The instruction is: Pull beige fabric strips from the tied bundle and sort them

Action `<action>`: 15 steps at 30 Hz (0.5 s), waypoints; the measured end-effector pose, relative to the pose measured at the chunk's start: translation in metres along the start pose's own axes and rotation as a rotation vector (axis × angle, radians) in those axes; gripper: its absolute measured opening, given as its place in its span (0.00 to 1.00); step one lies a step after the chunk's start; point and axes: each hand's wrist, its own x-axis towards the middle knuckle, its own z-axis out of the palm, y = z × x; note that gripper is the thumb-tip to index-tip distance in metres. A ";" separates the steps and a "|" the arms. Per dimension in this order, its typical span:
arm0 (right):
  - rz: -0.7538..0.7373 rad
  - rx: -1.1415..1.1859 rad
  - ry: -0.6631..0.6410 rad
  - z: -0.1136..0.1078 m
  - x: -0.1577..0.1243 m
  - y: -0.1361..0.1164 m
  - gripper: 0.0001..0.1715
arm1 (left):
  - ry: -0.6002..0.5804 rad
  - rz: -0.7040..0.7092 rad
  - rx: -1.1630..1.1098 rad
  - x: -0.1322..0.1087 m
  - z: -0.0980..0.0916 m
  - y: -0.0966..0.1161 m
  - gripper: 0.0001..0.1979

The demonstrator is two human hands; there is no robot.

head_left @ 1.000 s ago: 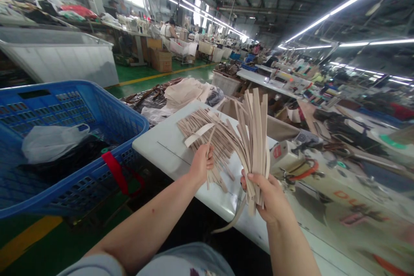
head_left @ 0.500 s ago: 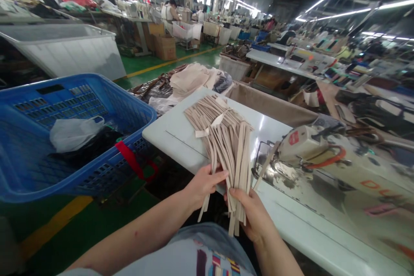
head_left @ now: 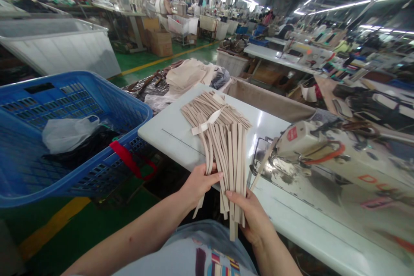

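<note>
A bunch of long beige strips [head_left: 230, 151] lies lengthwise on the white table [head_left: 171, 136], its near ends hanging over the front edge. My right hand [head_left: 251, 215] is closed under those near ends, thumb across them. My left hand [head_left: 198, 183] pinches a few strips at the left side of the same bunch. Farther up the table lies a tied bundle of the same beige strips [head_left: 207, 110], bound by a pale band.
A sewing machine [head_left: 310, 155] stands on the table right of the strips. A blue plastic basket [head_left: 61, 138] with a white bag and a red strap is at my left. Beige cloth [head_left: 190, 75] is piled beyond the table. Other people work at far tables.
My right hand has lowered the fanned-out strips from upright in the air down flat onto the table. My left hand has come back to the table edge and taken hold of the bunch.
</note>
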 end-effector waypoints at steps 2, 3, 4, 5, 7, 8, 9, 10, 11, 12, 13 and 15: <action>0.001 0.006 0.005 -0.001 0.001 0.002 0.34 | -0.016 0.027 -0.008 -0.001 0.000 0.003 0.19; 0.002 0.004 0.010 -0.001 0.001 0.003 0.35 | -0.013 0.026 -0.012 -0.001 0.001 0.004 0.19; 0.002 0.001 0.013 -0.002 0.002 0.004 0.35 | -0.004 0.016 -0.015 -0.002 0.001 0.006 0.19; 0.002 -0.002 0.016 -0.002 0.002 0.004 0.35 | 0.008 0.001 -0.017 -0.003 0.001 0.007 0.19; 0.001 -0.013 0.021 -0.002 0.002 0.005 0.33 | 0.018 -0.021 -0.016 -0.004 0.001 0.009 0.18; 0.002 -0.021 0.021 -0.002 0.002 0.005 0.32 | 0.016 -0.027 -0.012 -0.005 0.001 0.009 0.17; 0.004 -0.028 0.021 -0.002 0.002 0.005 0.30 | 0.012 -0.031 -0.005 -0.005 0.000 0.009 0.17; 0.008 -0.034 0.019 -0.003 0.002 0.004 0.28 | 0.010 -0.033 0.005 -0.006 -0.001 0.009 0.16; 0.013 -0.037 0.013 -0.003 0.002 0.004 0.27 | 0.009 -0.037 0.016 -0.006 -0.002 0.009 0.15; 0.018 -0.038 0.007 -0.003 0.002 0.004 0.25 | 0.009 -0.043 0.029 -0.006 -0.003 0.009 0.14; 0.024 -0.037 -0.001 -0.004 0.002 0.003 0.24 | 0.008 -0.053 0.043 -0.005 -0.005 0.008 0.14; 0.033 -0.039 -0.012 -0.004 0.002 0.003 0.23 | 0.006 -0.070 0.072 -0.004 -0.008 0.007 0.13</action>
